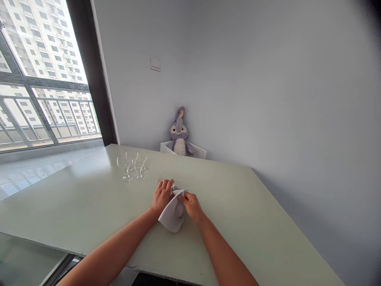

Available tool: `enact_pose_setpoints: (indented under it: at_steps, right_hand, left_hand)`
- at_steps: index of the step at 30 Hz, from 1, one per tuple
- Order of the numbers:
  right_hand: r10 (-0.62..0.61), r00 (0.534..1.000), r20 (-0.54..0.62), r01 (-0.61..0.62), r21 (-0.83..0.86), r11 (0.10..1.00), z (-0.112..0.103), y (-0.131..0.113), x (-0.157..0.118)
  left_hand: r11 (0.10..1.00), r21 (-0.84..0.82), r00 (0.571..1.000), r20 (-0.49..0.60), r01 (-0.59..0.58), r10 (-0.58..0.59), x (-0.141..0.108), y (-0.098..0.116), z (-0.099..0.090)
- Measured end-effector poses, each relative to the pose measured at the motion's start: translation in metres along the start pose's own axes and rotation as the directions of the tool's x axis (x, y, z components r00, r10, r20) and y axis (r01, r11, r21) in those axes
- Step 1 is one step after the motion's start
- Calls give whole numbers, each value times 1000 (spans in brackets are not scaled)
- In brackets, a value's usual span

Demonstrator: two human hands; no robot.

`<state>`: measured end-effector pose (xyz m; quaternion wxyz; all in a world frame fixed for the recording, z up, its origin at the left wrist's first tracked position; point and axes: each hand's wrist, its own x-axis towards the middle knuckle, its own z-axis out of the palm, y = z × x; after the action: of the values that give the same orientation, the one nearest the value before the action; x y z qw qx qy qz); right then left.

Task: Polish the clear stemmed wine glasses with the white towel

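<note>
A clear stemmed glass [179, 185] lies tilted on its side just above the tabletop. My left hand [163, 193] is closed around its stem, and the foot shows faintly beyond my fingers. Between the thumb and fingers of my right hand [190, 201] is a pale grey-white cloth [173, 214]. The cloth's upper edge touches the glass bowl, while the rest hangs down between my wrists. Part of the glass is hidden behind my fingers and the cloth.
Several clear stemmed glasses [127, 169] stand upright in a group at the back left of the pale green table [238, 214]. A plush toy [179, 135] sits in a white perforated basket [198, 151] behind the far edge. Grey walls close off the back and right.
</note>
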<state>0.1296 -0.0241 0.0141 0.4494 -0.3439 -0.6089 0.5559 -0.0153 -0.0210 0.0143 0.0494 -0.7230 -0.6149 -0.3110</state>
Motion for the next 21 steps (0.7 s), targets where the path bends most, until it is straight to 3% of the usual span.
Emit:
enact_pose_setpoints:
  at_steps: [4, 8, 11, 17, 21]
  right_hand:
    - [18, 1000, 5, -18, 118, 993, -15, -20, -4]
    - [-127, 973, -195, 156, 140, 978, -30, -38, -9]
    - [-241, 920, -308, 272, 63, 960, -31, -40, -9]
    - [-396, 898, -194, 336, -278, 900, -11, -27, -10]
    - [-404, 895, -188, 324, -347, 880, -4, -24, -12]
  left_hand:
    - [997, -35, 997, -18, 69, -69, 3, 0, 2]
    - [969, -81, 972, -1, 233, -234, 7, -12, 8]
    - [971, -81, 974, -11, 226, -227, 8, -15, 10]
    - [987, -84, 989, 65, 140, -135, 4, -1, 8]
    - [986, -78, 987, 78, 145, -139, 3, -1, 8]
